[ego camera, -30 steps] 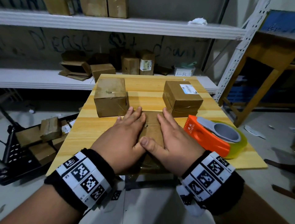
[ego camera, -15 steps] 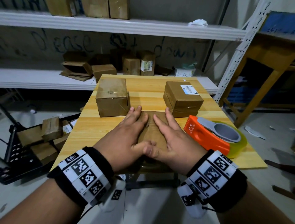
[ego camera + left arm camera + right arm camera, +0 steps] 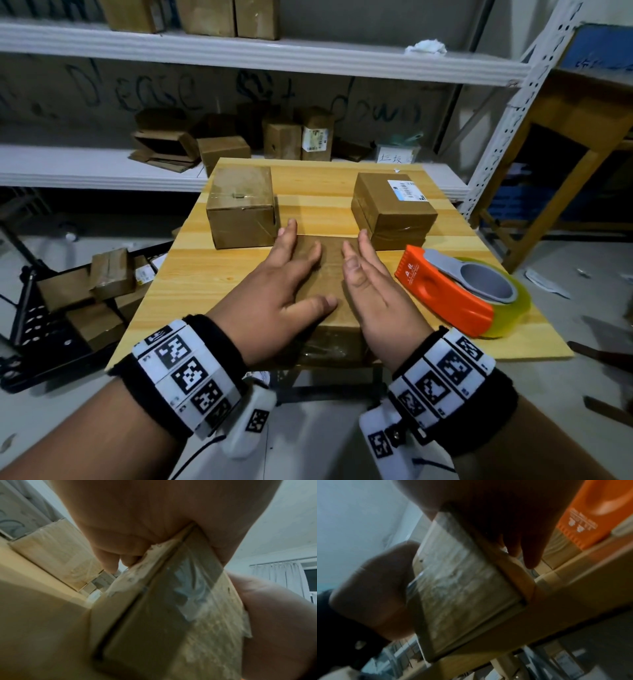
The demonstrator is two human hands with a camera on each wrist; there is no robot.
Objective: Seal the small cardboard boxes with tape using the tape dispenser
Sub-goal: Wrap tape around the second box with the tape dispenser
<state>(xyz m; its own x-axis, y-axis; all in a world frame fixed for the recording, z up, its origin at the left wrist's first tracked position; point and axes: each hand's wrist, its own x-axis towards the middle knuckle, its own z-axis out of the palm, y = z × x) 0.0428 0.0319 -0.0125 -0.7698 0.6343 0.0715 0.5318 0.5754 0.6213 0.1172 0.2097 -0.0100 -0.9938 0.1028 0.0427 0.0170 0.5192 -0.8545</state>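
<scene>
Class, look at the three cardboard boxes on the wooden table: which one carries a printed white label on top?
The far-right box, beyond the orange tape dispenser. The far-left box and the near box under both hands show only plain cardboard and tape.

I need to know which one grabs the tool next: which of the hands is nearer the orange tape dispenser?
Right. The right hand rests on the front box, just beside the tape dispenser; the left hand lies beyond it, on the box's far side.
</scene>
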